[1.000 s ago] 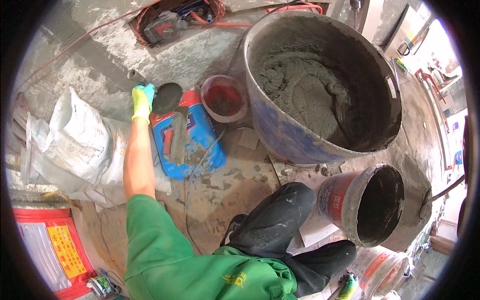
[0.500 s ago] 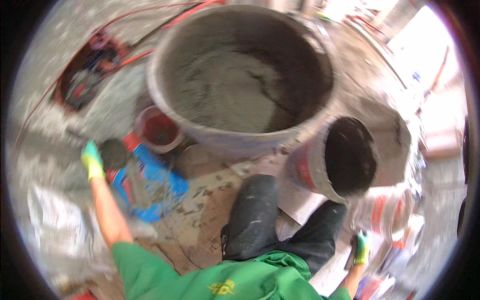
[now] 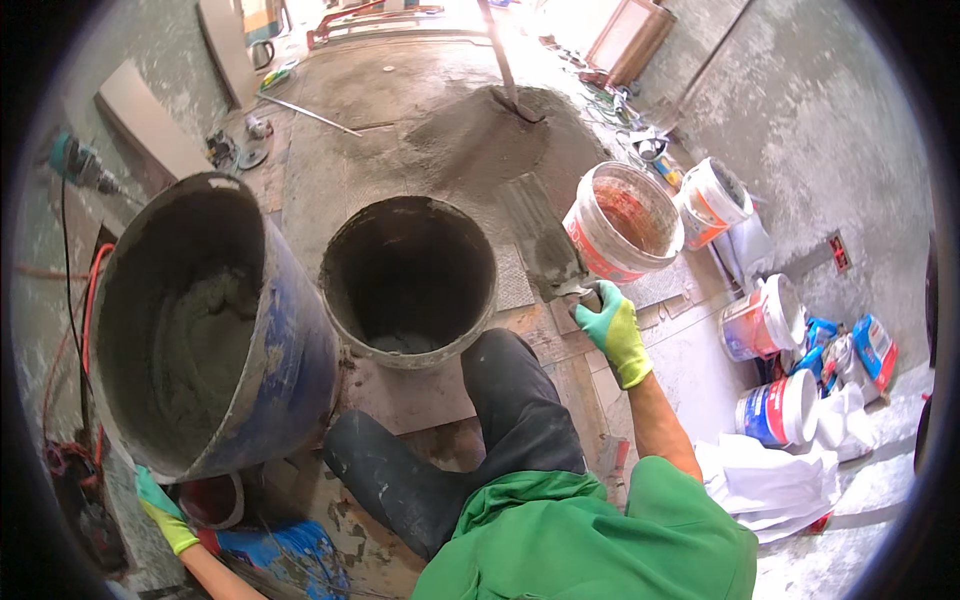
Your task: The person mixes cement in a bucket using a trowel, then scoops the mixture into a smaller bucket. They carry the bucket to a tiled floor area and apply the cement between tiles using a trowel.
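Observation:
My right hand, in a green-and-yellow glove, is closed on the handle of a flat rectangular plastering trowel. Grey mortar coats its blade, which points away from me beside a white-and-red bucket. My left hand, gloved alike, is low at the left by the rim of a large blue barrel; its fingers show too poorly to read. Wet grey mortar lies inside the barrel. In front of my knees stands a dark-mouthed bucket with grey-coated inner walls.
A heap of grey mix lies ahead with a shovel in it. Several buckets, one being a white-and-blue bucket, line the right side near a white sack. A drill mixer leans at the left; a red bucket sits below the barrel.
My view has swung to the right, so the barrel now sits at the left. My right hand with the trowel has come forward from low at my right side.

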A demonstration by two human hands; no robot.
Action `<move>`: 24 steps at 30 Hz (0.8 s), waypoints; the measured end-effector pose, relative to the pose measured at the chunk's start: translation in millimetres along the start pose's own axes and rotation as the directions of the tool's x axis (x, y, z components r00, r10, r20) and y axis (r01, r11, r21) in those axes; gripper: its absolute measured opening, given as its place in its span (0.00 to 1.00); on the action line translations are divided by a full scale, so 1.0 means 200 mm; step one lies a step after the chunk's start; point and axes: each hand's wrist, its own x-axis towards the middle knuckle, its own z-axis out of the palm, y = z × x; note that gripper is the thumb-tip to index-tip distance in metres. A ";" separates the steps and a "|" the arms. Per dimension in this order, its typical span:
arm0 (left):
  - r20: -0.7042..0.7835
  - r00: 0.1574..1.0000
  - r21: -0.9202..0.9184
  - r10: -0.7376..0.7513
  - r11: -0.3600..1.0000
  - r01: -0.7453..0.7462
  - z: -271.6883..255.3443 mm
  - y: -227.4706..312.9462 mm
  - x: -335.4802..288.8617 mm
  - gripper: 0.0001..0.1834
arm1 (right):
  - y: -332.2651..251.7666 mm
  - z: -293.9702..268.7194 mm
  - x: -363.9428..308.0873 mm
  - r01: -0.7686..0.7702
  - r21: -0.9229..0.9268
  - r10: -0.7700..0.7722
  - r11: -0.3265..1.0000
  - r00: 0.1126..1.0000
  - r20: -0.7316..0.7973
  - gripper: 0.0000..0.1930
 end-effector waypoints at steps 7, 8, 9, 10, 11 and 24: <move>-0.072 0.942 -0.357 -0.328 0.890 0.283 0.11 0.11 -0.05 0.27 | -0.01 0.00 0.06 0.048 0.113 -0.049 0.992 0.999 0.007 0.17; -0.068 0.955 -0.367 -0.288 0.898 0.244 0.13 0.12 -0.07 0.26 | -0.03 -0.01 0.07 0.038 0.089 -0.039 0.995 0.999 0.014 0.17; -0.102 0.961 -0.313 -0.259 0.925 0.216 0.13 0.13 -0.07 0.26 | -0.04 -0.01 0.09 0.006 0.115 -0.012 0.993 0.998 0.053 0.17; -0.115 0.959 -0.298 -0.257 0.930 0.214 0.14 0.13 -0.07 0.25 | -0.07 -0.02 0.10 -0.007 0.150 -0.003 0.989 0.998 0.069 0.17; -0.108 0.959 -0.326 -0.263 0.920 0.215 0.14 0.14 -0.07 0.25 | -0.10 -0.02 0.12 -0.069 0.158 0.053 0.985 0.993 0.105 0.17; -0.156 0.978 -0.181 -0.140 0.977 0.111 0.06 0.03 -0.01 0.22 | -0.09 0.04 0.02 0.045 0.112 -0.075 0.993 0.955 0.286 0.12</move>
